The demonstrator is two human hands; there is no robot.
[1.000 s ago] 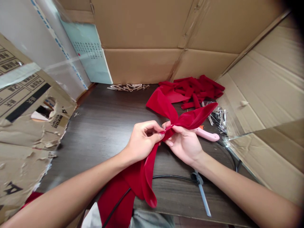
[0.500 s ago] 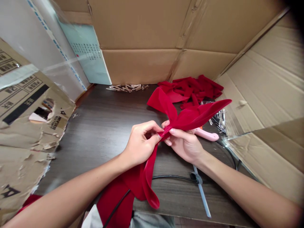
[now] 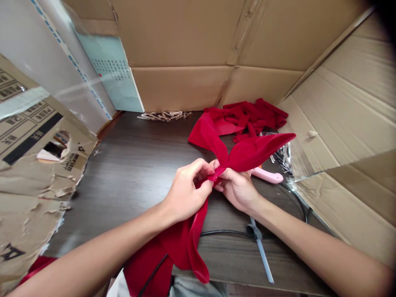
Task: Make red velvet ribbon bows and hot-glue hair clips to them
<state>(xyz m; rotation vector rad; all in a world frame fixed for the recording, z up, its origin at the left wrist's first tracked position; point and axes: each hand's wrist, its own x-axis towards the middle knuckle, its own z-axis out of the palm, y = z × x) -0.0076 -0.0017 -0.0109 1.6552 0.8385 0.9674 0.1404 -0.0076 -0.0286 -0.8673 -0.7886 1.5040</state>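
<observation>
Nearest, the red velvet strip's [image 3: 195, 245] lower tail has slipped slightly further over the worktop's [image 3: 133, 165] front edge; above it, the left hand's [image 3: 185, 196] thumb and index have parted a bit but look to grip the gathered middle loosely, while the right hand's [image 3: 239, 187] fingers stay pinched there, so the gather is apparently still being adjusted, held only by hand. Beyond, its two flared ends fan out, with a pink handle [image 3: 267, 175], metal clips [image 3: 285, 159] and a red velvet pile [image 3: 260, 115] further back.
</observation>
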